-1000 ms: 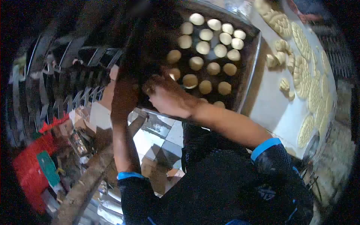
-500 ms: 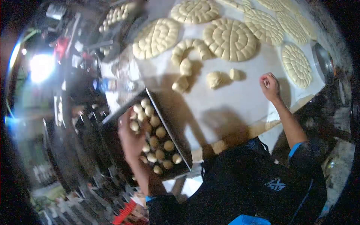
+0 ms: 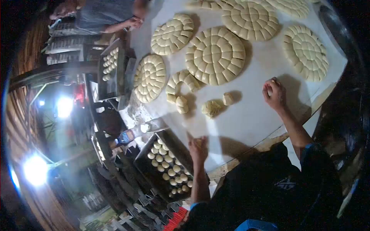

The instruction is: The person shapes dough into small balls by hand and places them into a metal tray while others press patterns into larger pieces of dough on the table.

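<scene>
My left hand rests on the white tabletop, right of a black tray of dough balls. Its fingers are curled down; something pale shows among them, too blurred to name. Farther right, my right hand is loosely closed over the table, with what lies inside its fingers hidden. Between and beyond the hands sit a rough dough lump, a small dough piece, and more cut dough beside a curved segmented strip.
Large scored dough rounds cover the table's far side. A bottle lies beyond the near tray, and a second tray of balls stands farther left. Another person's hand shows at the top left. Metal rims the right edge.
My left hand has moved from over the tray onto the tabletop to its right. My right hand stays loosely closed. The view has shifted, bringing another person into sight.
</scene>
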### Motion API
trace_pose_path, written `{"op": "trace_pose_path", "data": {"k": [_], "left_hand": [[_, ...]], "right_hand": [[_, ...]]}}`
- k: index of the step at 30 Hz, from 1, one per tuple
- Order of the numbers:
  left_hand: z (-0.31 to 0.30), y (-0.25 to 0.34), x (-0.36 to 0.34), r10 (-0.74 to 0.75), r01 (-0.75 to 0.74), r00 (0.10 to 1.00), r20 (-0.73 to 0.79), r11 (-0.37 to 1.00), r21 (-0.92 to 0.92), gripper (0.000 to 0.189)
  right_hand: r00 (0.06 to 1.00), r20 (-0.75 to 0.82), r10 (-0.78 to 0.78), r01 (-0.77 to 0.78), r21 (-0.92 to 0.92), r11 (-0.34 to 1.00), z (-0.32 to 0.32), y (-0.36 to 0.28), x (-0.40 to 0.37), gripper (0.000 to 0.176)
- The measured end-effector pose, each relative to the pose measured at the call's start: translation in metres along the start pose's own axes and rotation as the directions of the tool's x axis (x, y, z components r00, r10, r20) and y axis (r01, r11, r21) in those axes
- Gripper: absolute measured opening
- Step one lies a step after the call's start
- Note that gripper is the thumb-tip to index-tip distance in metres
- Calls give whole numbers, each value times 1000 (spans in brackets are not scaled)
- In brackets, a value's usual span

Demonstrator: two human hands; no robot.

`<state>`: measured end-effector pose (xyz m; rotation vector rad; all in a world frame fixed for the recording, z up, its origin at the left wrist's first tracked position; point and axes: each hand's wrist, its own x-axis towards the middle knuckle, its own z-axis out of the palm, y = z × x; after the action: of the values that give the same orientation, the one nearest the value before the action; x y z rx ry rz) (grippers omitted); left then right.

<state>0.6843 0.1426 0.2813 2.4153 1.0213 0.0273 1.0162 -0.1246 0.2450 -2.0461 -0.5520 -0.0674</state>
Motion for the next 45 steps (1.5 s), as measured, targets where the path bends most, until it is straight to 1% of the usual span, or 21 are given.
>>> {"op": "trace_pose_path", "data": {"k": [1, 2, 3, 5, 8, 10, 12, 15, 17, 20, 25, 27, 29, 31, 33, 34, 35, 36, 39, 43, 45], "left_hand": [[-2, -10, -15, 179, -171, 984, -12, 957, 234, 46], [6, -35, -19, 4, 14, 991, -137, 991, 131, 42], [-18, -15, -16, -184, 157, 975, -127, 968, -197, 42], [-71, 25, -17, -450, 345, 890, 74, 557, -755, 41], [-86, 54, -26, -187, -162, 915, -358, 643, -749, 28], [-67, 47, -31, -1, -399, 839, -545, 679, -616, 13], [-68, 97, -64, 32, -515, 814, -579, 499, -697, 7], [-44, 104, -105, -147, -442, 868, -474, 206, -873, 11], [-39, 99, -126, -184, -476, 800, -571, 385, -791, 16], [-32, 76, -153, 190, -391, 731, -656, 904, -173, 18], [-4, 50, -157, 46, -244, 906, -421, 869, -431, 11], [15, 26, -135, -177, -15, 972, -155, 612, -791, 15], [-9, 45, -132, -76, -96, 939, -336, 879, -466, 18], [3, 56, -126, -93, 4, 982, -163, 880, -475, 22], [70, 37, -130, 298, -366, 916, -270, 895, -255, 28], [132, 3, -128, 535, -578, 708, -461, 814, 59, 43], [108, 6, -144, 533, -494, 839, -114, 832, 254, 59], [64, 33, -142, 401, -404, 915, 44, 912, 73, 68], [71, 32, -82, 330, -260, 921, -205, 916, 306, 43], [73, 130, -6, 181, -231, 822, -540, 972, -27, 17], [105, 158, -17, 196, -291, 896, -398, 936, -195, 15]], "right_hand": [[1000, -31, 3, -2, 32, 999, 7, -1, 5, 8], [998, -62, -4, 8, 62, 998, 14, -4, 11, 7], [999, -50, -11, 13, 46, 999, 17, -5, 16, 7], [999, -27, -39, 39, 5, 999, 20, -11, 23, 9], [995, 96, 40, -72, 349, 935, 42, -52, 9, 16], [895, 298, -331, 5, 736, 677, 74, -88, -38, 51], [656, 688, -312, -496, 704, 508, 67, -173, -99, 73], [870, 432, -239, -247, 800, 546, 77, -240, -175, 59], [892, 428, -148, -236, 718, 655, 65, -250, -194, 47], [886, 391, -250, 2, 536, 844, 57, -216, -214, 37], [934, 344, -98, -101, 516, 850, 44, -184, -206, 33], [967, 248, 56, -186, 542, 820, 44, -148, -178, 27], [962, 130, 239, -267, 609, 747, 35, -99, -139, 31], [935, 113, 335, -332, 608, 722, 7, -46, -108, 34], [990, 67, 121, -134, 243, 961, -42, -26, -108, 28], [979, 204, -19, 3, 79, 997, -62, -6, -122, 26], [926, 353, -133, 168, -69, 983, -79, 9, -123, 24], [876, 396, -274, 354, -143, 924, -95, 4, -100, 22], [706, 419, -572, 693, -240, 680, -90, 18, -61, 21], [837, 417, -355, 431, -101, 897, -11, -19, -23, 29], [763, 348, -544, 603, -83, 793, 19, -10, -60, 30]]}}
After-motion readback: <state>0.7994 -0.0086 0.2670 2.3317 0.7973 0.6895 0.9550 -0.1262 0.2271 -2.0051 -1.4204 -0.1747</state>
